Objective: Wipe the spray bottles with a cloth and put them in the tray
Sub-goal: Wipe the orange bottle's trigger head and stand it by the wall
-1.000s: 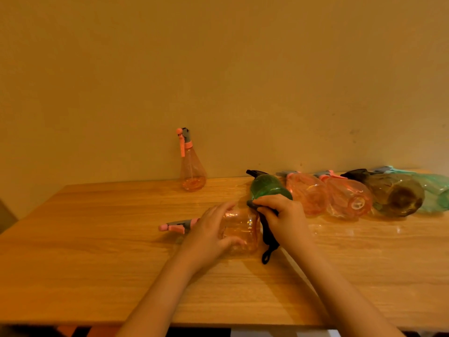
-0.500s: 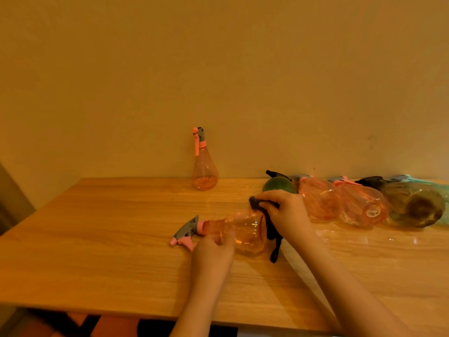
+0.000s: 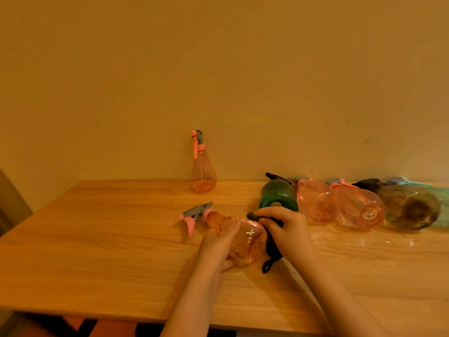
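A clear orange spray bottle (image 3: 245,239) lies on its side over the wooden table (image 3: 109,239), its grey and pink nozzle (image 3: 194,214) pointing left. My left hand (image 3: 218,246) grips the bottle's body from the near side. My right hand (image 3: 286,227) holds a dark cloth (image 3: 271,246) against the bottle's base; a loop of the cloth hangs down to the table. No tray is visible.
An orange spray bottle (image 3: 202,176) stands upright by the wall. A row of bottles lies along the back right: a green one (image 3: 278,195), two orange ones (image 3: 318,203) (image 3: 362,210) and a brownish one (image 3: 413,205). The table's near edge runs across the bottom.
The held bottle has turned, its nozzle swinging from flat to angled up and left. My left hand shifted its hold around the body while the right hand kept the cloth at the base.
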`<state>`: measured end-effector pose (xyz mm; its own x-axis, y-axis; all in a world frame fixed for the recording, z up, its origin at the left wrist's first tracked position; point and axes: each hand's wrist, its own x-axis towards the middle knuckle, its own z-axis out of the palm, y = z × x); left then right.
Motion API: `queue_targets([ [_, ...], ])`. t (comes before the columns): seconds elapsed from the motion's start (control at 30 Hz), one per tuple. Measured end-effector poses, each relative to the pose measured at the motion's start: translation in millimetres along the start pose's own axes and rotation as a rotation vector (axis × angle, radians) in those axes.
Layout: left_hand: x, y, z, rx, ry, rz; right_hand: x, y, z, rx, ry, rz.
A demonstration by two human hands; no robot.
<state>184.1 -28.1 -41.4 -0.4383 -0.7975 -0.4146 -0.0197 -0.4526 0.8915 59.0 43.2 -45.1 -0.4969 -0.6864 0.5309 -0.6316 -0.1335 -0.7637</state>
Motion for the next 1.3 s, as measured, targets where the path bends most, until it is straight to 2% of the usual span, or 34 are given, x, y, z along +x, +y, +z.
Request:
queue_targets([
  [0.1, -6, -7, -8, -0.013, -0.038, 0.130, -11, 2, -1, 0.044, 0.018, -0.007],
  [0.27, 0, -14, -20, 0.200, -0.052, 0.359, -30, 10, 9, 0.057, 0.079, -0.021],
  [0.43, 6, -13, -21, 0.243, -0.173, 0.414, -30, 13, 12, 0.072, 0.125, -0.017],
  [0.57, 16, -9, -21, 0.334, -0.188, 0.409, -29, 13, 14, 0.056, 0.116, -0.051],
  [0.7, 25, -6, -31, 0.308, -0.279, 0.384, -22, 13, 12, 0.096, 0.152, -0.056],
  [0.83, 29, -6, -36, 0.337, -0.302, 0.397, -11, 7, 17, 0.068, 0.145, -0.072],
  [0.97, 29, -8, -33, 0.369, -0.260, 0.431, -4, 5, 22, 0.053, 0.150, -0.095],
  [1.1, 27, -12, -27, 0.413, -0.184, 0.481, 2, 2, 20, 0.010, 0.261, -0.173],
  [1.2, 23, -16, -14, 0.532, -0.091, 0.511, 9, -1, 15, -0.081, 0.357, -0.281],
  [1.3, 20, -18, -1, 0.692, 0.034, 0.557, 20, -6, 9, -0.185, 0.384, -0.392],
])
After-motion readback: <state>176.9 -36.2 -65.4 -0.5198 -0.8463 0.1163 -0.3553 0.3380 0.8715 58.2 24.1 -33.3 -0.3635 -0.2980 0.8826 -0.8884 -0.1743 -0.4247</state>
